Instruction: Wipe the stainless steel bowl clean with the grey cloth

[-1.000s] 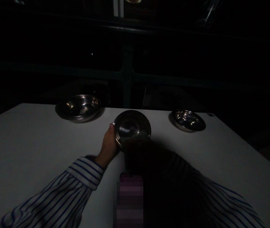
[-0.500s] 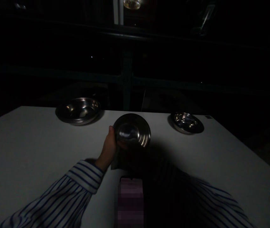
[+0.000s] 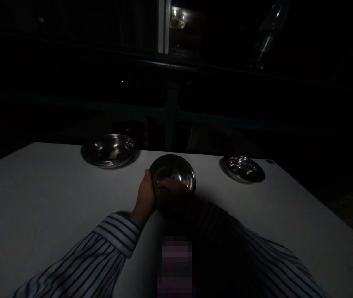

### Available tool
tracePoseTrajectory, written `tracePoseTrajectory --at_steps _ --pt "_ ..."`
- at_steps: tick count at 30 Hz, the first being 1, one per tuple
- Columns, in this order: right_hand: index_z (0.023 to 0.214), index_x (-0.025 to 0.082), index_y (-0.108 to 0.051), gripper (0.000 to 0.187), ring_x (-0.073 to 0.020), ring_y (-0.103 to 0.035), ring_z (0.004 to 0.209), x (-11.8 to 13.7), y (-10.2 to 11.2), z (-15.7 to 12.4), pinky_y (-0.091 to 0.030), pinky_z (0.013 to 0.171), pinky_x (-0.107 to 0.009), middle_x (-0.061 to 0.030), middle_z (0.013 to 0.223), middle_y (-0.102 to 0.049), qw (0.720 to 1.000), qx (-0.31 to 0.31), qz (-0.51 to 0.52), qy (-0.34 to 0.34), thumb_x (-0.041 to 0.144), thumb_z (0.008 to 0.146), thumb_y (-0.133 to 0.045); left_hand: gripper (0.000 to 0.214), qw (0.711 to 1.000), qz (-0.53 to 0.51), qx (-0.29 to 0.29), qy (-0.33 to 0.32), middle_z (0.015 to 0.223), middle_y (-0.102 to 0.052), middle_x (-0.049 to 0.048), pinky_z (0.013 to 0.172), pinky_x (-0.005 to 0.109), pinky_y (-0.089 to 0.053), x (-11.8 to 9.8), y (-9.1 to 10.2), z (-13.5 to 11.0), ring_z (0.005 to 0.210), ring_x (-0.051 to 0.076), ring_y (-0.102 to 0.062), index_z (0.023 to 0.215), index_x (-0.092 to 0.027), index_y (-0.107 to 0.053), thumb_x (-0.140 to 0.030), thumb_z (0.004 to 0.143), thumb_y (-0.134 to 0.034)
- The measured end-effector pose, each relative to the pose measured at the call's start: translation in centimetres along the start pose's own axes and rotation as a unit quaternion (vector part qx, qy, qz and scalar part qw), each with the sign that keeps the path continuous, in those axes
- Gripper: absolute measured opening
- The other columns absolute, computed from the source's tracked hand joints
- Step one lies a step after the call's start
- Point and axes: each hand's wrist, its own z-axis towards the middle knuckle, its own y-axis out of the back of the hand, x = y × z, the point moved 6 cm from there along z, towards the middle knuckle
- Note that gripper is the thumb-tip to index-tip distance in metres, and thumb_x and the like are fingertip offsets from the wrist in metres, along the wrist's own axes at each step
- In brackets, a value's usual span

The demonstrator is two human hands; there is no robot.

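Note:
A shiny steel bowl (image 3: 184, 167) is tilted toward me above the middle of the white table, near its far edge. My left hand (image 3: 145, 198) is closed on the bowl's left rim, thumb up along the edge. Deep in shadow, my right hand (image 3: 178, 196) reaches over the bowl's lower part, its fingers bent. It seems to be closed on a dark cloth (image 3: 163, 200) pressed against the bowl; most of the cloth is hidden in the dark.
A stack of steel bowls (image 3: 110, 159) stands at the far left of the white table (image 3: 71, 194). Another steel bowl (image 3: 244, 169) sits at the far right. Close to me is a pixelated pinkish rectangle (image 3: 176, 265). Beyond the table, a dark railing crosses the view.
My right hand has come up and left, from below the bowl to over its inside. The left hand keeps its grip on the rim. The view has tipped slightly upward.

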Motion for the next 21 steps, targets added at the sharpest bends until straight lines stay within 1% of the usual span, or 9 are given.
tracePoseTrajectory --at_steps 2,4,7,9,12,15,17,19,21 --pt "0.083 0.015 -0.061 0.012 -0.0145 -0.058 0.076 -0.2 0.3 -1.0 -0.045 0.072 -0.028 -0.0035 0.083 -0.063 0.998 0.053 0.0 0.017 0.012 0.075 -0.052 0.064 0.999 0.048 -0.008 0.001 0.084 -0.07 0.0095 0.083 0.034 -0.045 -0.4 0.1 -0.1 0.086 0.022 -0.062 0.081 -0.013 -0.066 -0.064 0.079 -0.027" --pt "0.081 0.015 -0.061 0.011 -0.0138 -0.059 0.076 -0.3 0.7 -1.3 -0.045 0.071 -0.026 -0.0028 0.082 -0.064 0.998 0.063 -0.001 0.01 0.012 0.075 -0.054 0.066 0.998 0.059 -0.004 0.015 0.082 -0.07 0.0097 0.08 0.033 -0.046 -0.5 -0.1 -0.2 0.083 0.022 -0.063 0.078 -0.013 -0.065 -0.065 0.079 -0.025" --pt "0.093 0.013 -0.06 0.021 -0.0152 -0.058 0.086 0.2 0.6 -0.2 -0.044 0.077 -0.028 -0.0063 0.093 -0.063 0.999 0.033 -0.014 -0.016 0.008 0.074 -0.052 0.067 0.998 0.058 0.004 0.028 0.083 -0.069 0.0108 0.082 0.034 -0.045 -0.6 -0.2 -0.2 0.087 0.023 -0.062 0.082 -0.012 -0.065 -0.064 0.08 -0.023" --pt "0.099 0.012 -0.058 0.027 -0.0165 -0.056 0.092 0.6 0.4 0.7 -0.043 0.082 -0.03 -0.009 0.1 -0.061 0.999 0.0 -0.024 -0.036 0.007 0.074 -0.05 0.063 0.996 0.084 0.015 0.012 0.085 -0.069 0.012 0.084 0.035 -0.044 -1.0 -0.1 -0.2 0.088 0.024 -0.062 0.082 -0.013 -0.064 -0.06 0.082 -0.023" --pt "0.1 0.011 -0.059 0.026 -0.0167 -0.056 0.095 0.8 0.5 0.7 -0.042 0.085 -0.031 -0.0094 0.101 -0.062 0.999 -0.005 -0.027 -0.047 0.008 0.077 -0.047 0.042 0.99 0.131 0.03 -0.04 0.085 -0.068 0.0133 0.089 0.038 -0.041 -1.8 0.2 -0.4 0.092 0.026 -0.06 0.076 -0.016 -0.063 -0.048 0.081 -0.036" --pt "0.101 0.014 -0.061 0.024 -0.0162 -0.06 0.093 0.1 1.2 -0.8 -0.044 0.084 -0.031 -0.0073 0.101 -0.065 0.998 0.042 -0.022 -0.045 0.014 0.081 -0.047 0.018 0.987 0.145 0.026 -0.058 0.086 -0.067 0.0134 0.095 0.04 -0.035 -2.1 0.5 -0.6 0.101 0.028 -0.055 0.074 -0.019 -0.062 -0.035 0.071 -0.054" --pt "0.099 0.016 -0.062 0.022 -0.0157 -0.062 0.09 -0.6 1.7 -1.9 -0.047 0.081 -0.03 -0.0049 0.099 -0.067 0.996 0.075 -0.025 -0.047 0.017 0.082 -0.049 0.018 0.99 0.128 0.032 -0.042 0.084 -0.067 0.012 0.092 0.04 -0.038 -1.7 0.4 -0.7 0.099 0.028 -0.056 0.078 -0.019 -0.063 -0.032 0.071 -0.053" --pt "0.099 0.018 -0.063 0.022 -0.0142 -0.062 0.09 -1.0 1.8 -2.6 -0.048 0.08 -0.027 -0.0016 0.098 -0.067 0.993 0.098 -0.034 -0.046 0.016 0.08 -0.051 0.026 0.994 0.102 0.043 -0.017 0.083 -0.068 0.0101 0.084 0.039 -0.044 -1.1 0.0 -0.7 0.091 0.026 -0.06 0.085 -0.017 -0.064 -0.034 0.075 -0.047" --pt "0.097 0.02 -0.063 0.022 -0.0128 -0.062 0.089 -1.0 1.5 -2.5 -0.048 0.079 -0.025 0.0008 0.097 -0.067 0.992 0.094 -0.055 -0.055 0.014 0.078 -0.054 0.033 0.996 0.083 0.042 -0.001 0.086 -0.069 0.0096 0.078 0.037 -0.047 -0.8 -0.4 -0.8 0.085 0.024 -0.062 0.09 -0.014 -0.064 -0.036 0.077 -0.043"
